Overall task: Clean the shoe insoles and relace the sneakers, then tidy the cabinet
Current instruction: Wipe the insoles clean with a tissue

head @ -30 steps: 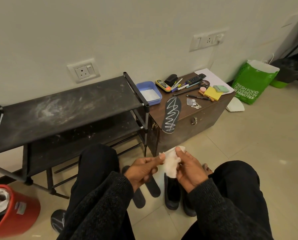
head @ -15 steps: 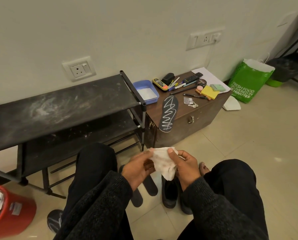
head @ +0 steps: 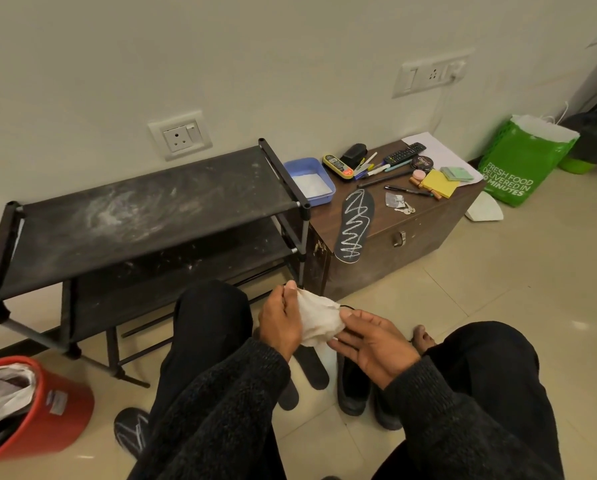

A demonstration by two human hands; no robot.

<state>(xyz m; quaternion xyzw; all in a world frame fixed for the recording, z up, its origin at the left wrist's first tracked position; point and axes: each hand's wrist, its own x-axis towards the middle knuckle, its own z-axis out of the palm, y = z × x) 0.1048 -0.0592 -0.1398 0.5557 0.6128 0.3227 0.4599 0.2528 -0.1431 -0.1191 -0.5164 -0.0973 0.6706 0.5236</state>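
Insoles: four visible, namely one chalk-marked insole (head: 355,226) on the wooden chest (head: 411,237), one marked insole (head: 130,436) on the floor, and two plain insoles (head: 312,370) between the knees. Black shoes (head: 354,389): two. White cloth (head: 319,322): one. Wall sockets (head: 179,135): two. Red bucket (head: 52,407): one. Green bag (head: 519,164): one.

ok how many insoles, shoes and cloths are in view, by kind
insoles: 4
black shoes: 2
white cloth: 1
total: 7
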